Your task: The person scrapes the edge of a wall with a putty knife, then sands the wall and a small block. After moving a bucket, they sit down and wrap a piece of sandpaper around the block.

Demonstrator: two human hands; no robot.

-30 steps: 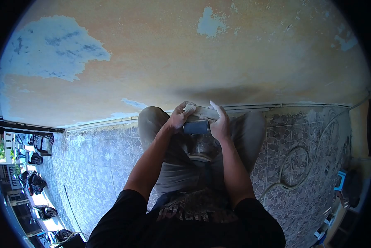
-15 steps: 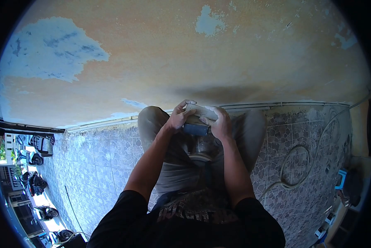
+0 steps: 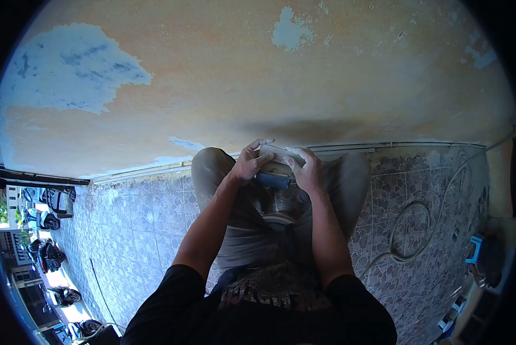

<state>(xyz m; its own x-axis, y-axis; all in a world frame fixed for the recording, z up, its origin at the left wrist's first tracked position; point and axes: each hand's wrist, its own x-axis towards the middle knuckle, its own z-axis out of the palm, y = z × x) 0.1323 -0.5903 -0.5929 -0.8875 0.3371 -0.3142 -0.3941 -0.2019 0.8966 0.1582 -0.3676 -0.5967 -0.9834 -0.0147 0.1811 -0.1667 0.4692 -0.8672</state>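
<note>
1. The dark block (image 3: 272,181), a small blue-grey slab with a pale sheet (image 3: 275,154) laid over its top edge, sits between the two hands, held above the person's lap and between the bent knees.
2. The left hand (image 3: 247,163) grips the block's left end, thumb below and fingers curled over the pale sheet above it.
3. The right hand (image 3: 307,169) clamps the right end, its fingers spread across the sheet's upper edge. The hands are close together, each closed on the block and sheet, not touching one another as far as the view shows.
4. What the pale sheet is made of is hard to tell at this size; it may be sandpaper or cloth.
5. Below the hands are the grey trousers (image 3: 243,230) and a black shirt (image 3: 258,313) at the bottom edge.
6. Around the legs spreads a patterned tile floor (image 3: 137,224), with a pale cable (image 3: 425,230) looping over it on the right.
7. Beyond the knees a white strip (image 3: 396,146) runs along the foot of the wall.
8. The orange wall (image 3: 241,75) rises behind it, with blue-white patches (image 3: 74,69) showing where the paint is gone.
</note>
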